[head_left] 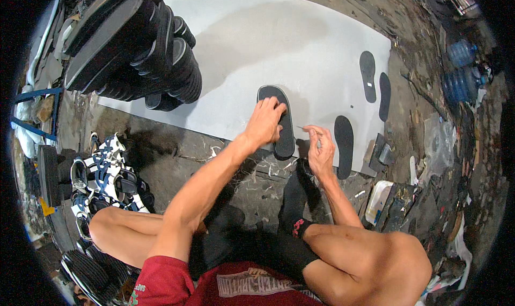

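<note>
A black shoe sole (286, 144) with a pale rim line lies on the white board (257, 32), its near end reaching the board's front edge. My left hand (265, 119) rests on its upper half, fingers curled over the top and thumb by the side, gripping it. To the right of the sole, my right hand (321, 151) is raised, its fingers pinched together. A small thin sliver shows at those fingertips, too small to name. Right of that hand lies a dark insole (344, 145). Two more dark insoles, one with a small white tag (369, 85), lie farther right.
A tall pile of black soles (155, 53) stands at the board's left. White-and-navy sandal straps (110, 172) are heaped beside my left knee. Dark blocks (380, 153) sit at the board's right corner. Large blue plastic bottles (462, 83) and scraps lie on the floor at the right.
</note>
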A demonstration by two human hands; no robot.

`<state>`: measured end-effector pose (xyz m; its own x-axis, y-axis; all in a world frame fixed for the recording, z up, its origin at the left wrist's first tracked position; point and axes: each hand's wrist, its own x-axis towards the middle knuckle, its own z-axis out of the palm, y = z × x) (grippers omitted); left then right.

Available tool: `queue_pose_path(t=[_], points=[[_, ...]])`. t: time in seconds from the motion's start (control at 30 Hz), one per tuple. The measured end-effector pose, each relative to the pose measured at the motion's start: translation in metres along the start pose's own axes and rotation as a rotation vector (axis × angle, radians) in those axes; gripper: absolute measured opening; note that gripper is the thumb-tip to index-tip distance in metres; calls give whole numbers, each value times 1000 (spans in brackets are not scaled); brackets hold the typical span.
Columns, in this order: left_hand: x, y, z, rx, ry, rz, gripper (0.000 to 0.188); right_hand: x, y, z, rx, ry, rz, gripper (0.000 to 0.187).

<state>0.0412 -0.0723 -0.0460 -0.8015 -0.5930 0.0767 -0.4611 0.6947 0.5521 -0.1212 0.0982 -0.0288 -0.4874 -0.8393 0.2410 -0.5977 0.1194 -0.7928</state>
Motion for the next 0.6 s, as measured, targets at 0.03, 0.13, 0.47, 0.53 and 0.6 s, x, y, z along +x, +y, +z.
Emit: queue_pose_path(t=[0.03, 0.13, 0.47, 0.53, 0.6], points=[[-13, 4, 6, -32, 106, -4, 72, 2, 4, 1, 27, 27, 26, 35], [-51, 56, 34, -196, 370, -304, 106, -2, 18, 0, 93, -161, 391, 36], [-50, 94, 106, -359, 455, -763, 110, 24, 11, 56, -192, -262, 137, 81], [-58, 90, 98, -329, 477, -748, 104, 29, 1, 61, -146, -234, 289, 74], [-61, 89, 87, -257, 423, -781, 103, 33, -8, 60, -109, -198, 445, 68]])
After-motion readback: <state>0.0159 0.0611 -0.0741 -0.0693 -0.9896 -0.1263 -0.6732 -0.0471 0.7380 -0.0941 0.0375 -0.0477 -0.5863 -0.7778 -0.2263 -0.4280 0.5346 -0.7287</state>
